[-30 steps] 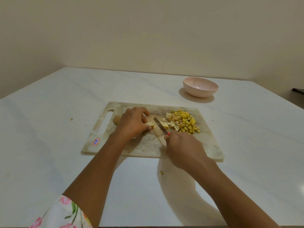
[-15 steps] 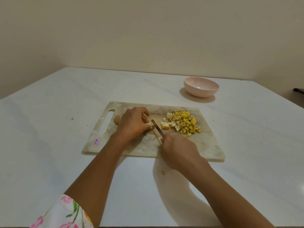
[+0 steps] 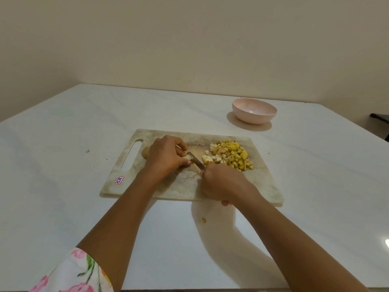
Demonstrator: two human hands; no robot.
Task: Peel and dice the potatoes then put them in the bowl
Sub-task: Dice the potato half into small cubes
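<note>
On the marble cutting board [image 3: 265, 186], my left hand [image 3: 166, 154] pinches a small pale potato piece [image 3: 188, 158] with curled fingers. My right hand [image 3: 221, 182] grips a knife [image 3: 196, 161] by its handle; the blade lies against the potato piece. A pile of diced potato [image 3: 231, 154], yellow and pale cubes, sits on the board's right half. A whole brown potato [image 3: 145, 152] peeks out behind my left hand, mostly hidden. The pink bowl [image 3: 254, 110] stands on the table beyond the board, at the right.
The white table [image 3: 73, 127] runs to a beige wall behind. Small scraps lie on the table, one to the left of the board [image 3: 87, 151] and one in front of it [image 3: 203, 220]. A dark object [image 3: 380, 118] sits at the far right edge.
My right hand and the knife shifted left, from beside the diced pile to the piece under my left fingers. My left hand stayed in place.
</note>
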